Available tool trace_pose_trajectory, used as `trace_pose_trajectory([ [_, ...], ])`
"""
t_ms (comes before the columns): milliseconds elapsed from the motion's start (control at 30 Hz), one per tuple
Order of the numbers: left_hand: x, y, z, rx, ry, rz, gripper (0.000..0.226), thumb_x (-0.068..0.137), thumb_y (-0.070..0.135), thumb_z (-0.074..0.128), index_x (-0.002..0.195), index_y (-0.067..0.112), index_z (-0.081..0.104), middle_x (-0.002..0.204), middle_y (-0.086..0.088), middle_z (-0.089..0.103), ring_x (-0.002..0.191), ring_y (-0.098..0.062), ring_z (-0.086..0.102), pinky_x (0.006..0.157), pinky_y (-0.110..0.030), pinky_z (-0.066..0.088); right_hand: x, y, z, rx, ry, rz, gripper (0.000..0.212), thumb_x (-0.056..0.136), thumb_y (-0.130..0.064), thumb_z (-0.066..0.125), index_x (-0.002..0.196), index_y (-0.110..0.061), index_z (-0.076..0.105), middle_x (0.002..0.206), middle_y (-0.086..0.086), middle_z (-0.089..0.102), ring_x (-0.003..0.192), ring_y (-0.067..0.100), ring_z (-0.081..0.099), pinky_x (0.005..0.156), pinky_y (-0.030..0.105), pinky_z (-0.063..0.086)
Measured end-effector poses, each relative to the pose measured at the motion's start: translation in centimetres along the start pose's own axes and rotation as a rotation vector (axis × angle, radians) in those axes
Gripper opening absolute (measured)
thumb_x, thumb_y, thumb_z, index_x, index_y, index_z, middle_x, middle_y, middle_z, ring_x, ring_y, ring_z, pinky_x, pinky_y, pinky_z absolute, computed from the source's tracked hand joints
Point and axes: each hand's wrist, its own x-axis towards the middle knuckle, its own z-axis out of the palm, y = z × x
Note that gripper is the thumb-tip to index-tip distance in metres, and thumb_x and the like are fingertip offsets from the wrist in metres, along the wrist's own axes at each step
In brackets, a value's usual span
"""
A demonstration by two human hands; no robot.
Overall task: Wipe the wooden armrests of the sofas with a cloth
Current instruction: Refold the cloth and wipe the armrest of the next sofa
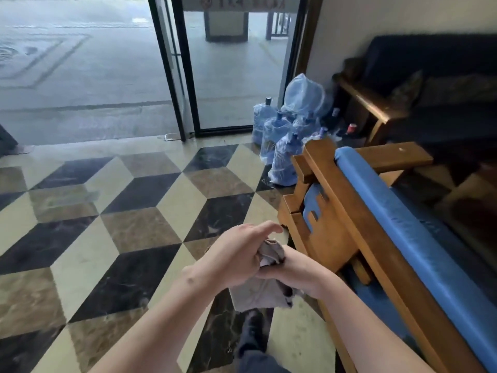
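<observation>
Above the tiled floor (80,224), both hands, left hand (236,254) and right hand (298,273), grip a crumpled grey cloth (258,292).

The hands hide most of the cloth (258,292); lettering above the doorway (250,2) is blurred.

Cloth (265,275) between my left hand (236,254) and my right hand (298,273), sofa (357,211) to my right, water bottles (285,130) beyond it, door (174,68) ahead, second sofa (419,103) behind.
</observation>
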Motion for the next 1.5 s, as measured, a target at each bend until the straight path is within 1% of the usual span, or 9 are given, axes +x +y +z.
trace_pose_trajectory([
  [100,6.9,-5.2,0.3,-0.023,-0.016,-0.035,0.073,0.079,-0.002,0.056,0.139,0.037,0.047,0.110,0.000,0.064,0.103,-0.017,0.058,0.080,-0.029,0.048,6.8,-0.2,-2.7,0.178,0.067,0.021,0.031,0.075,-0.024,0.077,0.103,-0.037,0.072,0.104,-0.006,0.078,0.101,0.012,0.071,0.087,0.031,0.054],
  [200,14.3,-10.0,0.1,-0.034,-0.032,-0.069,0.070,0.077,0.002,0.061,0.138,0.034,0.047,0.109,0.001,0.062,0.106,-0.015,0.049,0.082,-0.024,0.041,13.5,-1.0,-6.3,0.327,0.141,0.028,0.028,0.080,-0.017,0.077,0.105,-0.029,0.076,0.108,0.003,0.079,0.108,0.023,0.072,0.095,0.042,0.051],
  [367,26.8,-16.1,-1.1,-0.013,-0.005,-0.104,0.062,0.080,0.016,0.075,0.138,0.024,0.054,0.133,0.001,0.056,0.120,-0.023,0.049,0.101,-0.034,0.044,23.5,-3.1,-13.6,0.523,0.299,0.100,0.025,0.089,-0.005,0.072,0.111,-0.016,0.075,0.114,0.019,0.075,0.111,0.039,0.068,0.104,0.052,0.049],
  [567,38.3,-21.5,-0.9,-0.210,0.157,-0.255,0.066,0.088,0.045,0.068,0.148,0.028,0.045,0.137,0.009,0.049,0.124,-0.009,0.045,0.105,-0.024,0.037,32.5,-7.5,-23.4,0.939,0.435,0.154,0.021,0.094,-0.009,0.070,0.113,-0.013,0.077,0.110,0.006,0.080,0.104,0.025,0.075,0.091,0.041,0.059],
  [700,45.3,-24.7,0.0,-0.324,-0.001,-0.225,0.049,0.095,0.049,0.062,0.140,0.034,0.055,0.132,0.019,0.055,0.123,-0.004,0.053,0.096,-0.007,0.034,37.2,-8.4,-29.0,1.067,0.463,0.174,0.023,0.099,-0.011,0.063,0.116,-0.005,0.077,0.112,0.016,0.078,0.103,0.031,0.076,0.081,0.038,0.061],
  [933,60.1,-32.0,0.5,-0.449,-0.223,-0.099,0.060,0.099,0.047,0.056,0.154,0.032,0.038,0.151,0.019,0.042,0.140,0.001,0.037,0.118,-0.028,0.032,47.7,-9.5,-36.7,1.259,0.675,0.200,0.022,0.096,-0.002,0.061,0.110,-0.001,0.079,0.113,0.024,0.076,0.100,0.039,0.075,0.081,0.044,0.062],
  [1100,69.2,-37.7,-0.3,-0.466,-0.427,0.040,0.058,0.100,0.046,0.055,0.153,0.038,0.034,0.147,0.026,0.039,0.139,0.006,0.034,0.113,-0.013,0.025,54.9,-11.7,-40.4,1.412,0.782,0.282,0.033,0.079,-0.005,0.068,0.110,0.001,0.078,0.114,0.028,0.074,0.097,0.041,0.075,0.084,0.045,0.062],
  [1267,79.0,-39.8,-0.6,-0.407,-0.569,0.141,0.060,0.096,0.054,0.057,0.150,0.033,0.043,0.140,0.020,0.044,0.130,-0.001,0.042,0.111,-0.023,0.034,59.6,-13.2,-44.4,1.583,1.022,0.297,0.040,0.073,-0.009,0.072,0.111,0.004,0.077,0.112,0.028,0.075,0.098,0.042,0.075,0.079,0.045,0.063],
  [1500,90.3,-38.3,4.3,-0.293,-0.747,0.291,0.064,0.093,0.070,0.040,0.148,0.037,0.045,0.135,0.022,0.046,0.127,-0.003,0.045,0.104,-0.026,0.038,62.4,-11.4,-51.5,1.733,1.351,0.235,0.021,0.094,-0.004,0.060,0.098,0.000,0.081,0.106,0.025,0.077,0.088,0.037,0.076,0.080,0.044,0.061],
])
